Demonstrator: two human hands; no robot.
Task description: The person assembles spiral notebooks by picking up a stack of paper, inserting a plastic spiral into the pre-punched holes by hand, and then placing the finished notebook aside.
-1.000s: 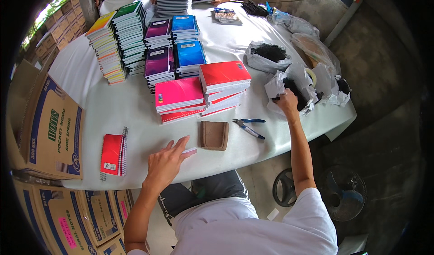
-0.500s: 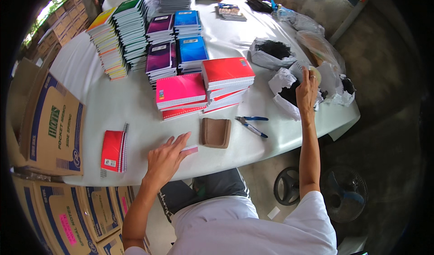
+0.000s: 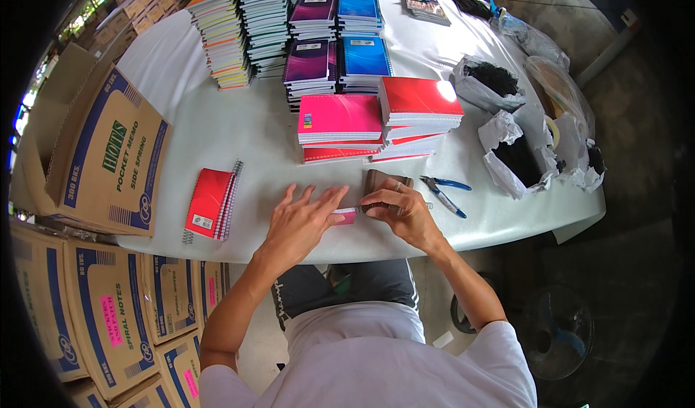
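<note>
My left hand (image 3: 300,216) lies with fingers spread over a small pink-edged notebook (image 3: 346,217) near the table's front edge, the thumb at its side. Most of that notebook is hidden beneath the hand. At its right end my right hand (image 3: 404,214) is closed in a pinch on a thin wire spiral (image 3: 430,206), whose tail sticks out past the fingers. Just behind the right hand is a brown block with a hollowed top (image 3: 376,180), partly covered. Blue-handled cutting pliers (image 3: 445,192) lie to its right. Left of my hands, red spiral notebooks (image 3: 210,202) lie together.
Behind my hands stand pink (image 3: 340,115) and red notebook stacks (image 3: 421,102), with purple, blue, green and yellow stacks beyond. Paper-wrapped bundles of dark wire spirals (image 3: 517,162) lie at right. An open carton (image 3: 119,154) stands left; a fan (image 3: 557,332) is below right.
My right hand has come from the wrapped spirals at the right to the notebook's end, bringing a wire spiral. My left hand stays over the notebook. The whole view has shifted.
</note>
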